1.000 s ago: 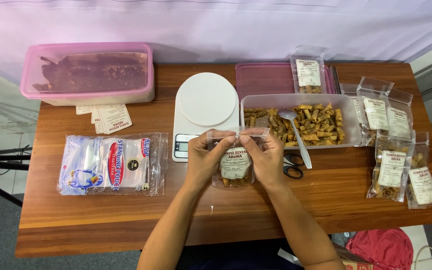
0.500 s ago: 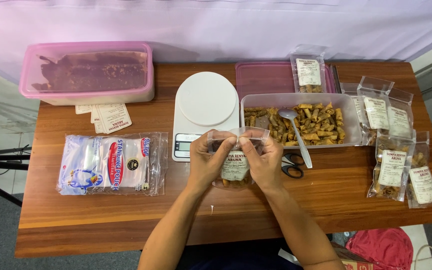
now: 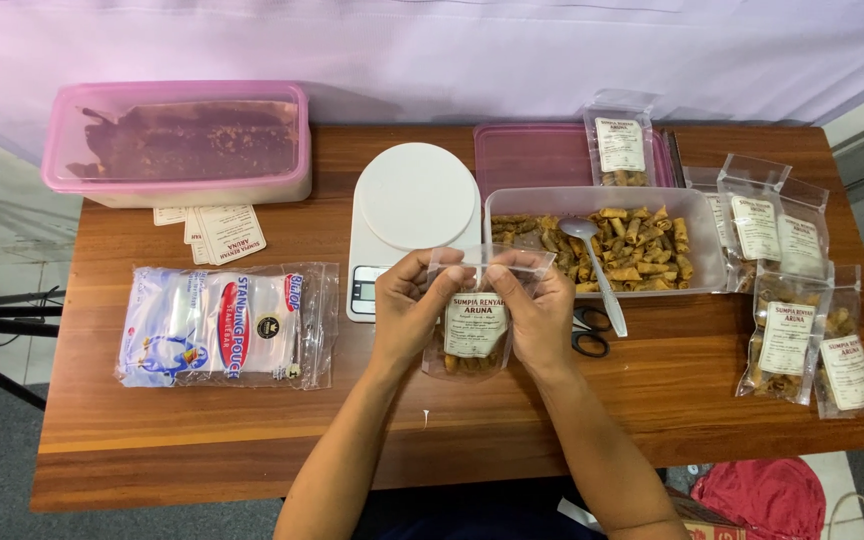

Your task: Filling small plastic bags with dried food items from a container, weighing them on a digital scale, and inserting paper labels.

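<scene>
While both hands meet over the middle of the wooden table (image 3: 252,440), they hold one small clear pouch (image 3: 474,335) with a white label between them. The left hand (image 3: 407,310) pinches the upper left edge of the pouch with thumb and fingers, and the right hand (image 3: 542,315) pinches the upper right edge in the same way, so the fingers of both hands are bent and pressed on the plastic. The pouch stands nearly upright, a little above the table top, and some brown snack pieces lie at its bottom.

Just behind the hands stands a white kitchen scale (image 3: 414,215) with a round plate. To the right of it there is a clear tray (image 3: 704,250) with golden fried rolls, and a white spoon (image 3: 595,265) lies in it with its handle over the front rim. Black scissors (image 3: 589,332) lie just beside the right hand. At the right edge of the table several filled pouches (image 3: 802,340) lie near each other. On the left lies a pack of empty pouches (image 3: 227,325), behind it some small paper labels (image 3: 217,230), and a pink box (image 3: 177,140) with a dark content.
</scene>
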